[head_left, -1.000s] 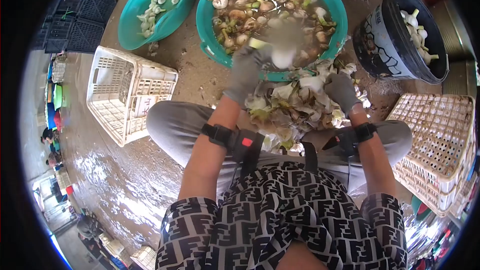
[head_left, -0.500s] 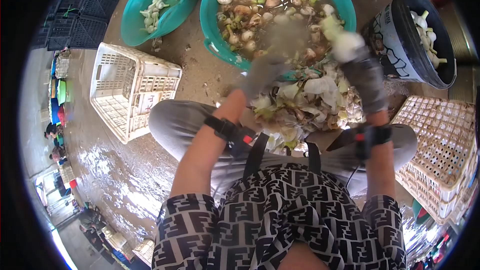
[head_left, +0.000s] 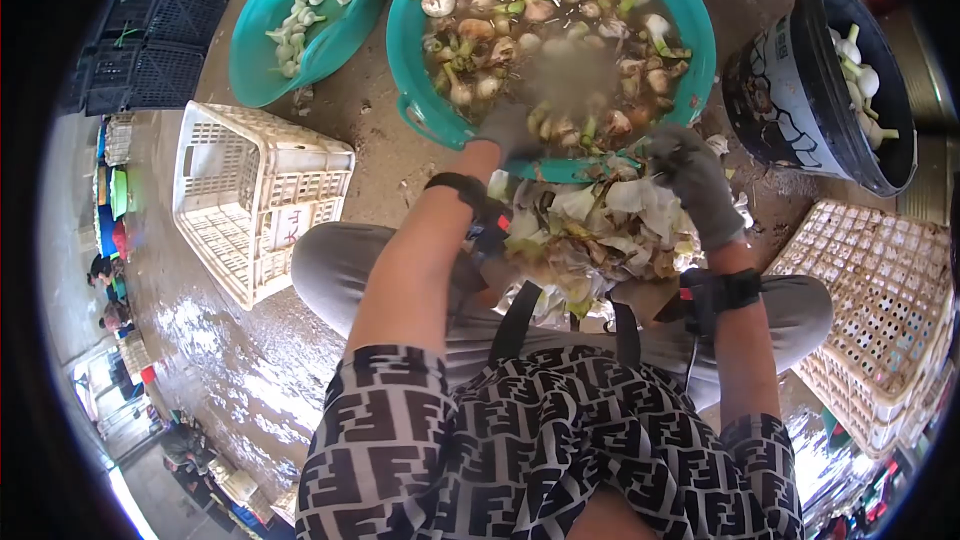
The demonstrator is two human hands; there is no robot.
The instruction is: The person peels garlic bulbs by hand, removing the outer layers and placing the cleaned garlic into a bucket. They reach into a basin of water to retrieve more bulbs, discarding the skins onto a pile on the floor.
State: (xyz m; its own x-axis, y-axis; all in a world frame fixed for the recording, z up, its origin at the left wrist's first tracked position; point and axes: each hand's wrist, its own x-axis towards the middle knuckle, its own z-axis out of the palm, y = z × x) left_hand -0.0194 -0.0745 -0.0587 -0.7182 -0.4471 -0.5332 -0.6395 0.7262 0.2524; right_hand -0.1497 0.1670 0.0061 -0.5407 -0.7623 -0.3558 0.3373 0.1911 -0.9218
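Observation:
My left hand point(head_left: 512, 132), in a grey glove, reaches over the near rim of a turquoise tub point(head_left: 408, 105) of muddy water. Its fingers are blurred and partly hidden by a smudge on the view. Bulbs of garlic point(head_left: 537, 10), some with green stems, float in the tub. At the tub's near right rim is my gloved right hand point(head_left: 692, 180), its fingers curled in. Whatever they may hold is hidden. Beneath both hands lies a heap of peeled garlic skins and leaves point(head_left: 610, 220), between my legs.
A smaller turquoise tub point(head_left: 345, 40) with white bulbs stands at the upper left. Right of the large tub is a black bucket point(head_left: 765, 90) holding garlic. White plastic crates stand left point(head_left: 262, 200) and right point(head_left: 865, 290); dark crates point(head_left: 175, 45) are farther left. The floor is wet.
My right hand has drawn back toward me, and the garlic bulb seen in it before no longer shows there. My left hand has shifted slightly left. The view has also shifted slightly.

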